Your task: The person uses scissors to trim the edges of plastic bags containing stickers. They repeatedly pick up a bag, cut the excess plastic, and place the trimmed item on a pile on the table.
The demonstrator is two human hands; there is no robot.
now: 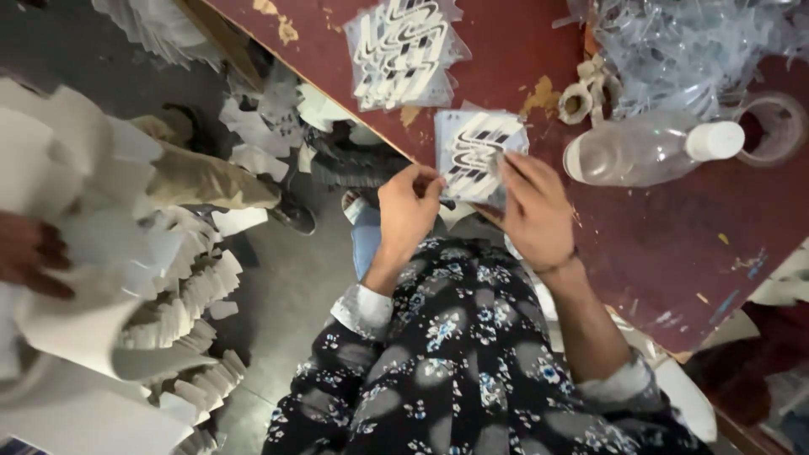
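My left hand [406, 211] pinches the near-left edge of a small clear sheet printed with black and white striped shapes [476, 152]. The sheet lies at the edge of a dark red table [666, 244]. My right hand [536, 211] presses on its right side, fingers spread over the print. A second stack of similar printed sheets [403, 50] lies farther back on the table. My sleeves are dark with a floral pattern.
A clear plastic bottle with a white cap [649, 150] lies on its side right of my hands. Tape rolls [774, 125] and a heap of clear plastic scraps [683, 46] sit behind it. Another person's hand [29, 253] holds white paper at left; cut white paper pieces [190, 303] litter the floor.
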